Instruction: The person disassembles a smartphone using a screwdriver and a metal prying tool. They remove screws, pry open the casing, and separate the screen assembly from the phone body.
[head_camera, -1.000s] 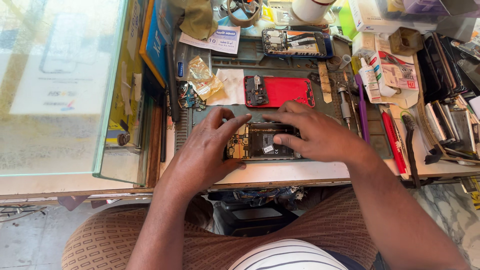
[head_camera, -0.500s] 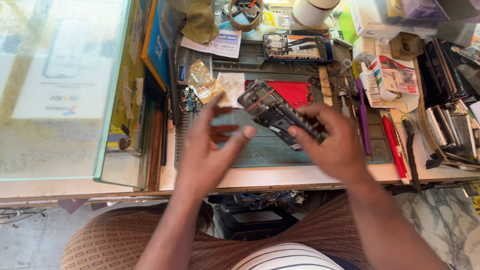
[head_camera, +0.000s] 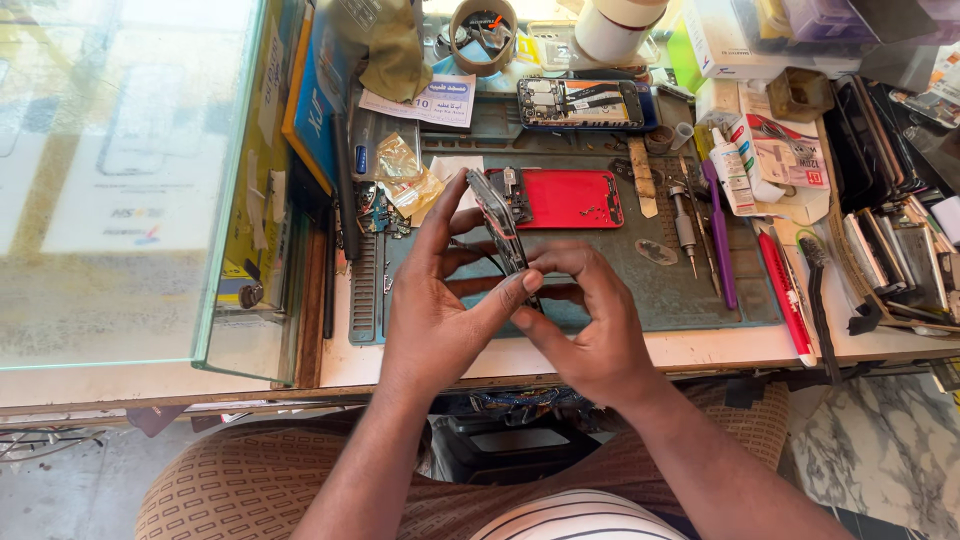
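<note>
Opened phone frame held edge-on over mat's front edge.
Left hand, right hand fingers pinch its rims; looks thin, stiff, fragile — grip edges only.

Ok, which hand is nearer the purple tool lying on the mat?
Right. The right hand sits left of and below the purple tool, apart from it. The left hand is farther left, beyond the opened phone that both hands hold.

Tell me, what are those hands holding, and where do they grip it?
An opened phone body, turned edge-on; the left hand and right hand pinch its lower end.
</note>
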